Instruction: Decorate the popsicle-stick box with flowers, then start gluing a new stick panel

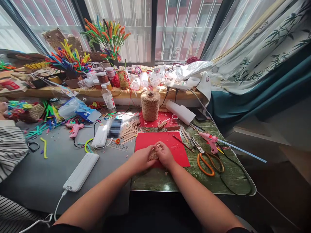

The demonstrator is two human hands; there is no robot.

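Both my hands meet over a red sheet of paper (170,144) on the green mat. My left hand (142,159) and my right hand (164,154) are closed together around a small bundle of wooden sticks (154,155), held just above the sheet's near edge. A loose pile of more wooden sticks (130,131) lies beyond the sheet to the left. A spool of jute twine (150,105) stands upright behind it.
Orange-handled scissors (209,161) and a pink glue gun (211,140) lie to the right. A second pink glue gun (74,129), white power banks (81,171) and pipe cleaners lie left. A person's striped sleeve (11,145) shows at far left. Bottles and pipe-cleaner flowers (107,35) crowd the shelf.
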